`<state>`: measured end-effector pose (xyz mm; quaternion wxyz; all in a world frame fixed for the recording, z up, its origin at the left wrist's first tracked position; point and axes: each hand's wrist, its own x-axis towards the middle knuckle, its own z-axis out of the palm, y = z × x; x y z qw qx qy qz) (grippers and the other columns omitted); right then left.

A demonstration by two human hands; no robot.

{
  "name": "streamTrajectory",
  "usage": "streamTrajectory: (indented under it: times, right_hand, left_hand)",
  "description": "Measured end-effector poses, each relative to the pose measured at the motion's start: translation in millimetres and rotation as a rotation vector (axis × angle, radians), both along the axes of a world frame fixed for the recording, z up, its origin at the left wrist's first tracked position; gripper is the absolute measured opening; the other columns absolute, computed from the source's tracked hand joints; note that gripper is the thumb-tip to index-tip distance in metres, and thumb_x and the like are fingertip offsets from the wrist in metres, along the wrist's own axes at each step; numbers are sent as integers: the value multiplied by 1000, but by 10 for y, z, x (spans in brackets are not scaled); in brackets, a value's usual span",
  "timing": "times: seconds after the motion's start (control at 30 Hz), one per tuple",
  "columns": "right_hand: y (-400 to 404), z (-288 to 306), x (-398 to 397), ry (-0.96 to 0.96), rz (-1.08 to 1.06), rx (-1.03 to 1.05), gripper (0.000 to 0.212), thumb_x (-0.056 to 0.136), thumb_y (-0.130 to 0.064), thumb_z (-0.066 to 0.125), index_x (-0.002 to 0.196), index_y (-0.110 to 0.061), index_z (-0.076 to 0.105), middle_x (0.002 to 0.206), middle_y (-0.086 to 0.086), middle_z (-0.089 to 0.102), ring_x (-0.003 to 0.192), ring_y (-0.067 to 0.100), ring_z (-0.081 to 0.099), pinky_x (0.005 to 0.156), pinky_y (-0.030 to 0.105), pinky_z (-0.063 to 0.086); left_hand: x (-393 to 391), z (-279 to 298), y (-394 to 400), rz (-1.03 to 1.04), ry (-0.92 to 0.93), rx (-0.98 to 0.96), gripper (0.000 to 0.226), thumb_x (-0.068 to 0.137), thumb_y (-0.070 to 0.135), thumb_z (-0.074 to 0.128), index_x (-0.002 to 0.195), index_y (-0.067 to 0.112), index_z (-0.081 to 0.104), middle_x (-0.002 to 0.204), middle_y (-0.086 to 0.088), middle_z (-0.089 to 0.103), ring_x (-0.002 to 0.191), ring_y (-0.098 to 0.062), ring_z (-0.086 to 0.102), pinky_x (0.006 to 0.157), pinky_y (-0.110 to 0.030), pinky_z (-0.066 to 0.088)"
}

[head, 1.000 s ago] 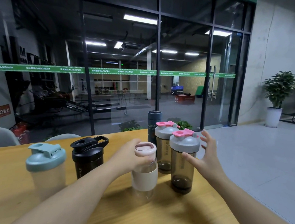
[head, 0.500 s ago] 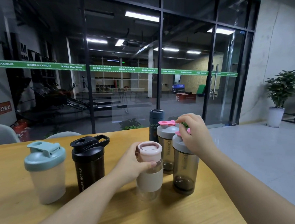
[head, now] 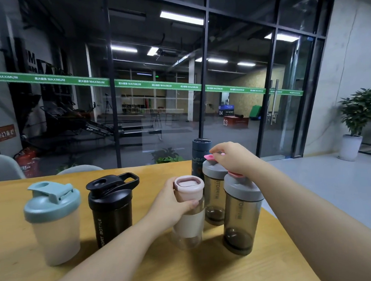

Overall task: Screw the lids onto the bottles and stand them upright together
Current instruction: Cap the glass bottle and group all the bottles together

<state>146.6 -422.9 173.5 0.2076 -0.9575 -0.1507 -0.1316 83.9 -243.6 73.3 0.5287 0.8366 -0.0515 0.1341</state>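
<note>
Six capped bottles stand upright on the table (head: 143, 269); left hand (head: 170, 207) grips the pink-lidded bottle (head: 189, 216) below its cap; right hand (head: 234, 159) seemingly pinches the rear shaker's flip tab (head: 208, 157); light, slick plastic, best held round the body.

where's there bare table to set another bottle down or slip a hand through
Bare wood lies in front of the teal-lid shaker and black bottle, along the near edge of the table, and in the gap between those two. It is crowded at the right: pink-lid bottle, two grey shakers and dark flask stand close together.
</note>
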Motion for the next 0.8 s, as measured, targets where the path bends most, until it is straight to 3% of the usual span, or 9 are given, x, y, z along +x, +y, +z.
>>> streamTrajectory:
  times: [0.07,0.2,0.43,0.57,0.67,0.8]
  right_hand:
    - [20,0,8,48,14,3,34,97,-35,45,126,-24,58,117,1,63,84,19,61,67,27,49]
    - [12,-32,18,145,24,89,30,97,-36,45,119,-27,62,83,-6,59,59,19,54,51,27,47]
    - [14,-44,32,159,43,94,30,98,-32,42,121,-28,61,99,3,64,69,22,55,56,30,47]
    - [16,-49,22,176,44,111,30,97,-32,44,122,-26,59,94,0,60,71,22,56,57,30,46]
    - [2,-52,18,175,47,120,29,97,-34,45,120,-27,61,102,6,64,75,27,60,59,30,45]
    - [-7,-47,22,168,51,122,27,96,-35,45,115,-29,63,101,3,66,73,23,57,55,26,42]
  left_hand:
    - [32,-1,11,5,10,-1,66,75,24,79,129,30,41,116,13,54,103,-7,51,72,-16,44]
    - [71,8,11,32,16,11,68,79,24,76,133,29,36,121,11,50,107,-10,47,68,-13,41]
    - [155,21,-15,90,41,20,83,83,27,70,148,22,18,144,2,42,124,-17,43,89,-26,41]
    - [147,49,-19,99,63,64,97,84,31,70,151,21,1,156,0,23,138,-20,30,102,-31,36]
    - [76,163,-2,149,1,186,104,82,38,70,151,18,-5,159,0,7,144,-20,15,113,-34,24]
    - [-83,416,103,168,-135,409,95,88,42,61,151,15,-5,160,3,-6,147,-16,1,117,-31,9]
